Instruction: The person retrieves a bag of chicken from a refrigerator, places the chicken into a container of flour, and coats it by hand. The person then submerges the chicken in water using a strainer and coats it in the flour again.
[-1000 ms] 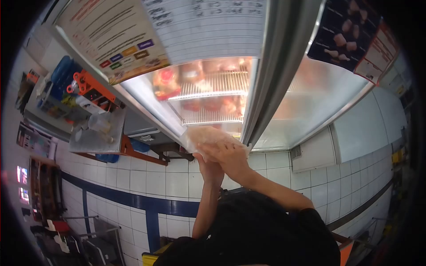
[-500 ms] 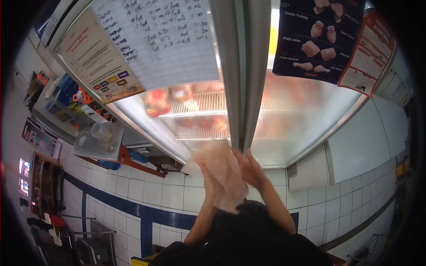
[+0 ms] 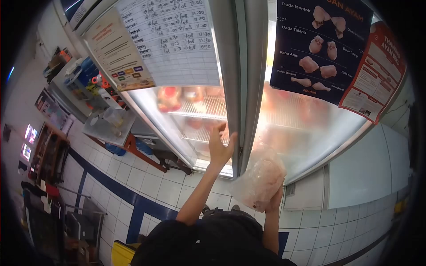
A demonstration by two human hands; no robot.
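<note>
My right hand [image 3: 276,198], partly hidden behind the load, is closed on a clear plastic bag of pale meat [image 3: 261,179], held low before the right glass door [image 3: 306,142]. My left hand [image 3: 222,148] is raised at the inner edge of the left glass door [image 3: 195,146] of an upright display fridge. Its fingers are apart and curved, with nothing in them. Whether the fingertips touch the door frame [image 3: 239,88] I cannot tell. Behind the left glass, bagged meat [image 3: 169,98] lies on wire shelves [image 3: 202,107].
A handwritten sheet [image 3: 177,48] and a dark chicken-cuts poster [image 3: 319,48] hang on the doors. To the left, a metal-topped table [image 3: 104,133] carries a clear jug [image 3: 113,116]. A yellow object [image 3: 123,253] stands at lower left. White tiles with a blue band [image 3: 155,206] cover the floor.
The bag has gone from between both hands to my right hand alone, moving right. My left hand has let go and risen to the left door's edge. The view has shifted slightly.
</note>
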